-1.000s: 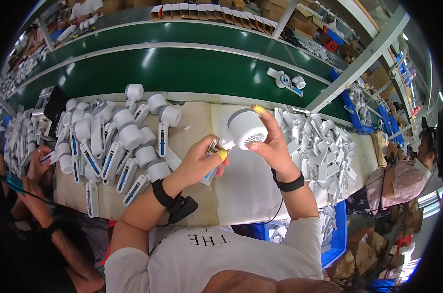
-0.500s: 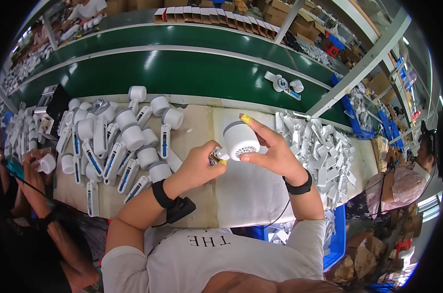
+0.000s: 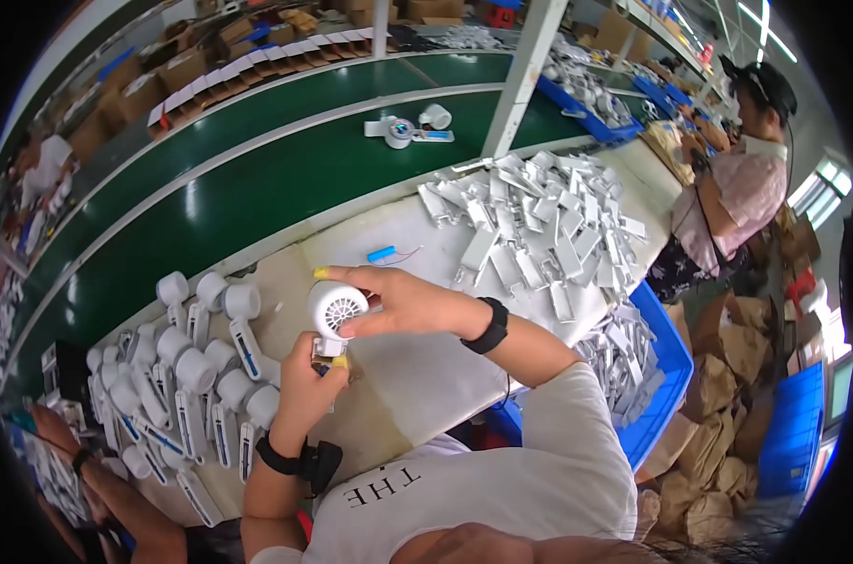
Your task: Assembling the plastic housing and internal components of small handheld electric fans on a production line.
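A white handheld fan with a round, slotted vent grille is held up over the near middle of the table. My right hand wraps round its drum-shaped head, with thumb by the grille and a yellow-covered fingertip on the far side. My left hand is closed round the handle below; the fingers hide most of it, and only a bit by the neck shows. Yellow also covers my left thumb tip. Beyond the hands, a blue battery cell with thin wires lies on the table.
Many similar fans with blue cells in their handles are heaped at left. White plastic handle shells pile at right, above a blue bin of parts. A green conveyor runs behind, carrying fan parts. Another person stands far right.
The view has swung right, so things sit further left. The fan is turned with its grille more toward me. The blue battery cell beyond the hands shows now; earlier it was not visible.
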Tool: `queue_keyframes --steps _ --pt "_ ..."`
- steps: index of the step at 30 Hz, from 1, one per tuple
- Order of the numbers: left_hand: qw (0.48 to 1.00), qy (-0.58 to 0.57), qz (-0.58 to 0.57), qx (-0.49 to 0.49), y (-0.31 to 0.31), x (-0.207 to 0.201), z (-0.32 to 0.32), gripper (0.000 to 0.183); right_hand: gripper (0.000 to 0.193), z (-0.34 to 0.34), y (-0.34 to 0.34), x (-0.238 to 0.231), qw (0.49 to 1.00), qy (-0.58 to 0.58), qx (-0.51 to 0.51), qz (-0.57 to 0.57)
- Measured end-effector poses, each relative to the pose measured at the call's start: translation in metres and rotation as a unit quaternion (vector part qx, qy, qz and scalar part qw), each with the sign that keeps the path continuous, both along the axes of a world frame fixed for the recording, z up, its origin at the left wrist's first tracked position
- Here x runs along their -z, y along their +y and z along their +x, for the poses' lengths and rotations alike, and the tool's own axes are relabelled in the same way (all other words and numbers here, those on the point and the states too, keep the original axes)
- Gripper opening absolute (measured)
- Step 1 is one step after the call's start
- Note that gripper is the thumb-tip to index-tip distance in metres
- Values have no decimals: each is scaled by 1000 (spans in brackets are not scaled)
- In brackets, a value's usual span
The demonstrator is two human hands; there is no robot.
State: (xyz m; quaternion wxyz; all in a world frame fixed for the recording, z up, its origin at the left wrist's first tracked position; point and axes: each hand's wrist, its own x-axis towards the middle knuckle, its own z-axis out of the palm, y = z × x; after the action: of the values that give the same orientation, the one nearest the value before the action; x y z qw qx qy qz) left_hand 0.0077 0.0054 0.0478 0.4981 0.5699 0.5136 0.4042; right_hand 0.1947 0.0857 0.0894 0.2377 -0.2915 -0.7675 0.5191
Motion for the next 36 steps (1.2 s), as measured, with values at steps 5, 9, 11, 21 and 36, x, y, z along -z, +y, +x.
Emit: queue_keyframes --steps 5,9,11,21,36 --pt "995 -97 -31 22 1 9 6 14 62 8 -10 28 995 82 44 47" --pt "971 -234 -56 17 2 15 6 16 55 43 16 31 995 -92 30 32" --pt "956 -287 -55 -17 6 12 -3 22 59 73 33 23 911 -328 236 86" --pt "937 -350 4 -1 23 18 3 32 59 129 69 71 706 -547 427 142" --pt "861 -478 74 -156 16 35 13 27 57 -29 -43 12 886 -103 163 421"
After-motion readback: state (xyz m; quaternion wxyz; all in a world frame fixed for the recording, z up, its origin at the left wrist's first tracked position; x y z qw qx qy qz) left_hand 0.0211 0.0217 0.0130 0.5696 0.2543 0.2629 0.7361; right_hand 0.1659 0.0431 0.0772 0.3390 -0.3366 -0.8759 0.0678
